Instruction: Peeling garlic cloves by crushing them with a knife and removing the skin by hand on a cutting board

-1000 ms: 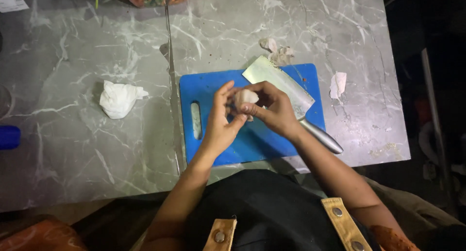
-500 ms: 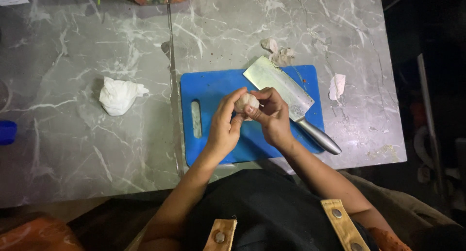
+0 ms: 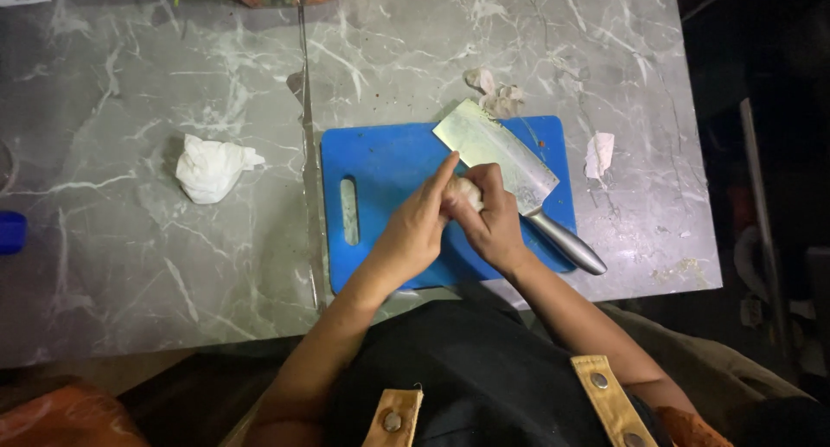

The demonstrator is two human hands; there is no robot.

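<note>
Blue board (image 3: 389,166) lies on the grey marble counter (image 3: 130,265). Above its middle we hold a small pale bulb (image 3: 465,192) between both hands: the left hand (image 3: 415,231) and the right hand (image 3: 493,222) have their fingers closed narrowly around it. At 2 o'clock from the hands a cleaver (image 3: 501,157) rests on the board. At 9 o'clock lies a crumpled white tissue (image 3: 212,166); at 12 o'clock, peel scraps (image 3: 494,92).
</note>
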